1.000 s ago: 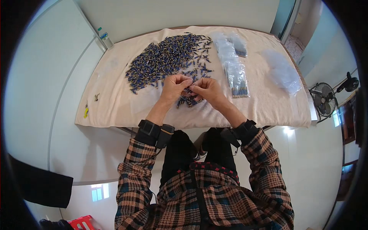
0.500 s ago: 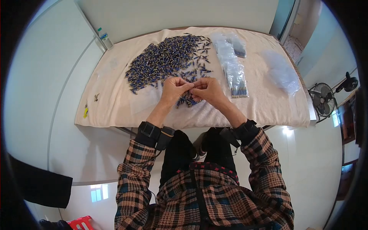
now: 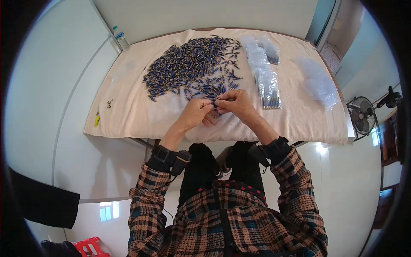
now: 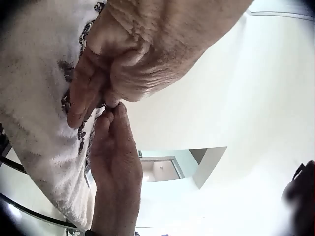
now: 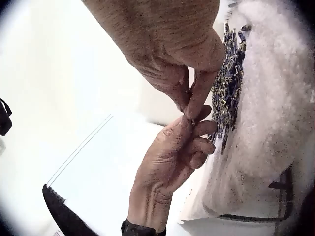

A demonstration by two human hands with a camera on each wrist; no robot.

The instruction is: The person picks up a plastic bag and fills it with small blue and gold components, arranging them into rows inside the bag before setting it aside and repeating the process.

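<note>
In the head view the left hand [image 3: 198, 113] and right hand [image 3: 239, 104] meet at the fingertips, just in front of a big heap of small blue and brass-coloured pieces [image 3: 184, 64]. Thumb and forefinger of the right hand [image 5: 197, 83] pinch a tiny dark part in the right wrist view, mostly hidden by the fingertips. The left hand [image 5: 167, 152] pinches at the same spot from below, its other fingers curled. Loose pieces [image 3: 207, 89] lie just behind the hands.
Clear bags with rows of pieces [image 3: 269, 92] lie right of the heap. Farther right is a crumpled pile of clear plastic [image 3: 319, 83]. A bottle [image 3: 121, 38] stands at the back left; a yellow item [image 3: 96, 121] lies near the left edge. A fan [image 3: 363, 112] stands beyond the table.
Both hands have come slightly toward the table's front edge, the left one more. They now cover the spot where loose pieces showed below them, and more loose pieces show behind them.
</note>
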